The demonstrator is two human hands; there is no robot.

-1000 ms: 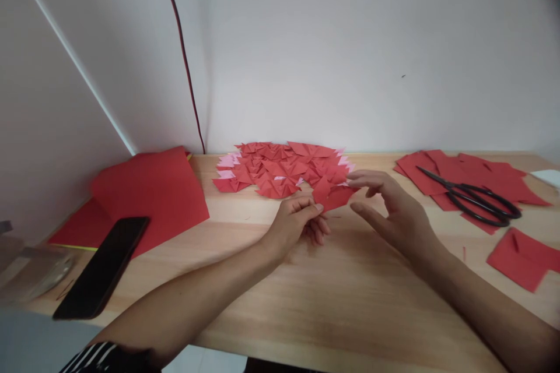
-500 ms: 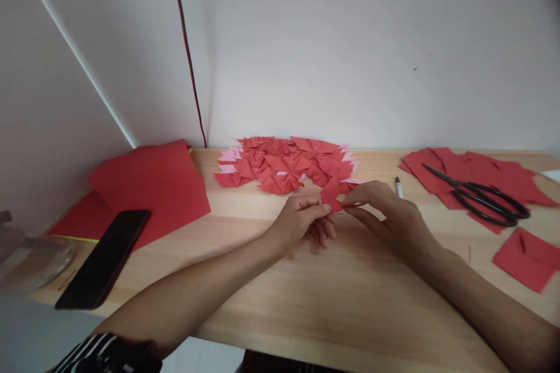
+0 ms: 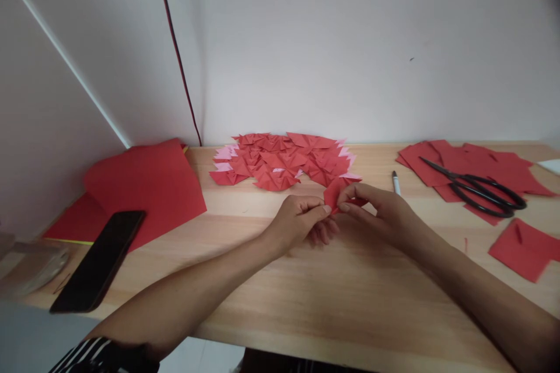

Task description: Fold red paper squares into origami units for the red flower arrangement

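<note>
Between my two hands is a small piece of folded red paper [image 3: 332,191], held just above the wooden table. My left hand [image 3: 303,218] pinches its left lower edge between thumb and fingers. From the other side, my right hand [image 3: 375,205] grips it between thumb and index finger, covering much of its right part. Just behind lies a spread of folded red paper pieces [image 3: 284,160], with pink paper points [image 3: 225,153] showing at its sides. The exact folds of the held paper are partly hidden by my fingers.
Black-handled scissors [image 3: 475,186] lie on a pile of red paper squares [image 3: 503,166] at the right. Nearby are a marker [image 3: 396,182] and another red square [image 3: 520,250]. Leftward, a black phone [image 3: 98,262] overlaps large red sheets [image 3: 149,186]. A cable [image 3: 177,49] hangs along the wall.
My right thumb and index finger have moved in closer to my left hand along the red paper, whose upper part now looks more folded over. The view has shifted slightly.
</note>
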